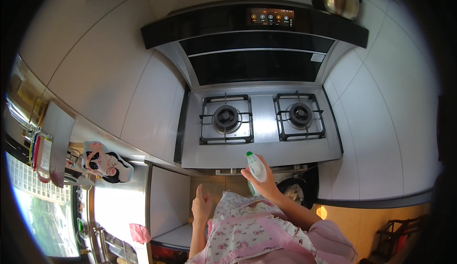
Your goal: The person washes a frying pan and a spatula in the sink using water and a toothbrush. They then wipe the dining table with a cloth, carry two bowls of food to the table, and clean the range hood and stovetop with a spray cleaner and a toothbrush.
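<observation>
My right hand (267,182) is wrapped around a white spray bottle (257,170) with a green nozzle tip, held in front of the stove's near edge. The nozzle tilts toward the gas stove (263,119), whose left burner (226,117) and right burner (300,113) sit under black pan supports with no pot on them. To the left, my left hand (202,207) hangs low before my body, its index finger extended and nothing visible in it. A range hood (257,66) with a lit touch panel (271,17) stands behind the stove.
A metal pot (334,0) sits on top of the hood at the right. At the left are a steel counter (121,199), a cartoon-patterned mat (106,162), a pink cloth (140,233) and a rack (39,139). A black bin (310,187) stands low beside my right arm.
</observation>
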A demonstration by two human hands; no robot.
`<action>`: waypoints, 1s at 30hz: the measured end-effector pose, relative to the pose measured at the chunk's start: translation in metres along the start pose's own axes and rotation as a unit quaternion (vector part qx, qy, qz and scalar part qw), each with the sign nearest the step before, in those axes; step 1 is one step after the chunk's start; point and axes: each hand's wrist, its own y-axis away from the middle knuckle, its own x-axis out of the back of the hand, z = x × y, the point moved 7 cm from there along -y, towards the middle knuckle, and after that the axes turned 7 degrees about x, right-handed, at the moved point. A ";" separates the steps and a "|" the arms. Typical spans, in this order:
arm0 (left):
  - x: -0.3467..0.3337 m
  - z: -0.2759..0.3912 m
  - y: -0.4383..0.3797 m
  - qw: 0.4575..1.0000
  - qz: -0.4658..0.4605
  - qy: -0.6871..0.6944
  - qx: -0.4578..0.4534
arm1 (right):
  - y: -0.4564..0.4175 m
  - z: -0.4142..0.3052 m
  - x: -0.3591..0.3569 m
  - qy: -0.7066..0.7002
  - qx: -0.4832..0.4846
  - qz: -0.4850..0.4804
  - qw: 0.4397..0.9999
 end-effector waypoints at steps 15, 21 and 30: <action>0.021 0.293 -0.085 0.956 0.035 0.055 -0.287 | -0.015 0.001 0.077 -0.065 -0.051 0.070 0.994; -0.027 0.296 -0.084 0.964 -0.012 0.068 -0.257 | -0.035 0.006 0.119 -0.054 -0.048 0.089 0.993; -0.032 0.254 -0.070 0.983 -0.007 0.113 -0.142 | -0.077 0.003 0.133 -0.083 -0.029 0.038 0.995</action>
